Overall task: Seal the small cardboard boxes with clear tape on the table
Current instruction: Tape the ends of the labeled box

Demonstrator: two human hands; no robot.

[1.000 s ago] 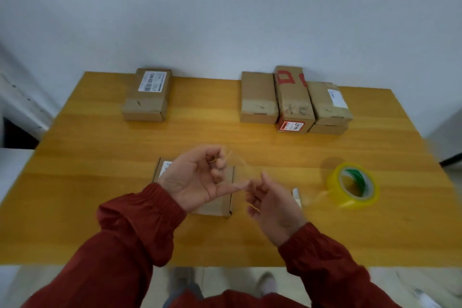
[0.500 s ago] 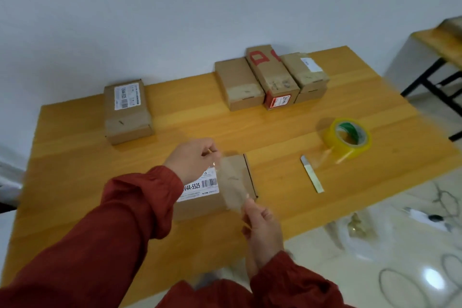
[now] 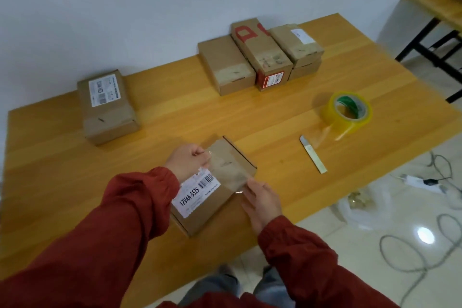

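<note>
Left hand [image 3: 186,164] and right hand [image 3: 260,199] pinch opposite ends of a limp, clingy tape strip [image 3: 228,170] above the box [image 3: 212,187] by the table's [image 3: 275,112] near edge.

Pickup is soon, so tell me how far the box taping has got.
Done, apparently: the far-left box and the back group of boxes show glossy tape patches over their flaps. In hand: the left hand and right hand stretch a clear tape strip over the labelled box, apparently not yet pressed down. Left: stick it on.
</note>
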